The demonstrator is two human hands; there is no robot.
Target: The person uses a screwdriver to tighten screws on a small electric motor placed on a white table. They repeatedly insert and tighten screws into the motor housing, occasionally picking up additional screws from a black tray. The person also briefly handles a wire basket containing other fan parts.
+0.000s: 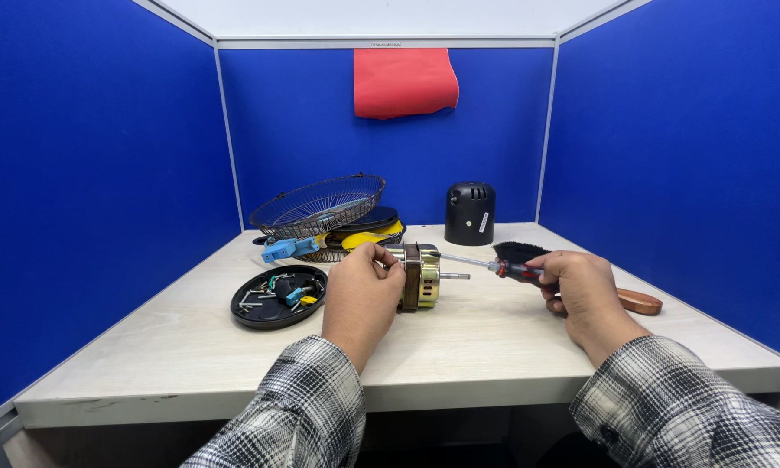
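Note:
My left hand (361,290) grips a small fan motor (419,276) with a brown and brass body, holding it just above the pale table (494,347). A thin metal shaft sticks out of the motor to the right. My right hand (583,290) is closed around the red and black handle of a screwdriver (494,265). Its metal blade points left and its tip meets the top of the motor.
A round black tray (264,314) with several screws and small parts lies at the left. Behind it are wire fan grilles (319,206) and yellow blades. A black motor cover (470,213) stands at the back. A wooden-handled brush (637,301) lies behind my right hand. Blue partitions enclose the table.

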